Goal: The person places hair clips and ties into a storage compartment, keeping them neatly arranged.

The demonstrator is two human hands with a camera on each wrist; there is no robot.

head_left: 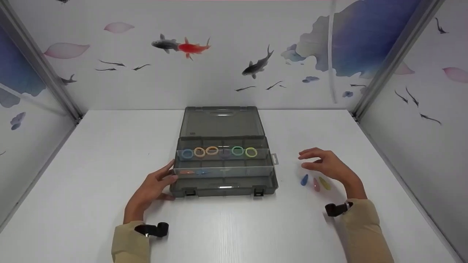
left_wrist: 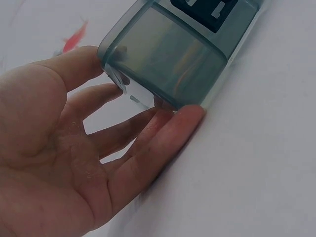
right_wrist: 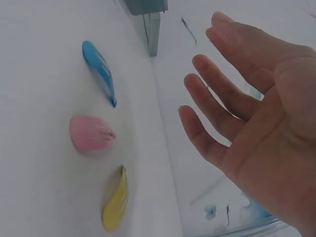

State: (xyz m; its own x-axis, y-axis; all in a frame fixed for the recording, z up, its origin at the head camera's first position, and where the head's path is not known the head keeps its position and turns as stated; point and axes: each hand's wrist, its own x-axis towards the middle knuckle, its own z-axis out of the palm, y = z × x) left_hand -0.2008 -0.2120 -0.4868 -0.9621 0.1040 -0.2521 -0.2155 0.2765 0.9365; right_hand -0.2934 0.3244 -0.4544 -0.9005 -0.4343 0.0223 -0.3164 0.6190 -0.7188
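A grey translucent compartment box [head_left: 225, 191] stands on the table with its lid [head_left: 222, 122] raised at the back. My left hand [head_left: 151, 188] touches the left end of the box; in the left wrist view its spread fingertips rest at the box's corner [left_wrist: 163, 54]. Off to the right, my right hand [head_left: 331, 166] hovers with loosely bent fingers and nothing in them. Near it on the table lie three small teardrop-shaped hair clips: a blue clip [right_wrist: 101, 71], a pink clip [right_wrist: 90, 134] and a yellow clip [right_wrist: 116, 202].
Inside the box, several coloured rings stand in a row, among them a blue ring [head_left: 187, 153] and a yellow-green ring [head_left: 251, 152]. An orange clip [head_left: 187, 172] and a blue clip [head_left: 202, 172] lie in the row before them. Patterned walls enclose the white table [head_left: 219, 233].
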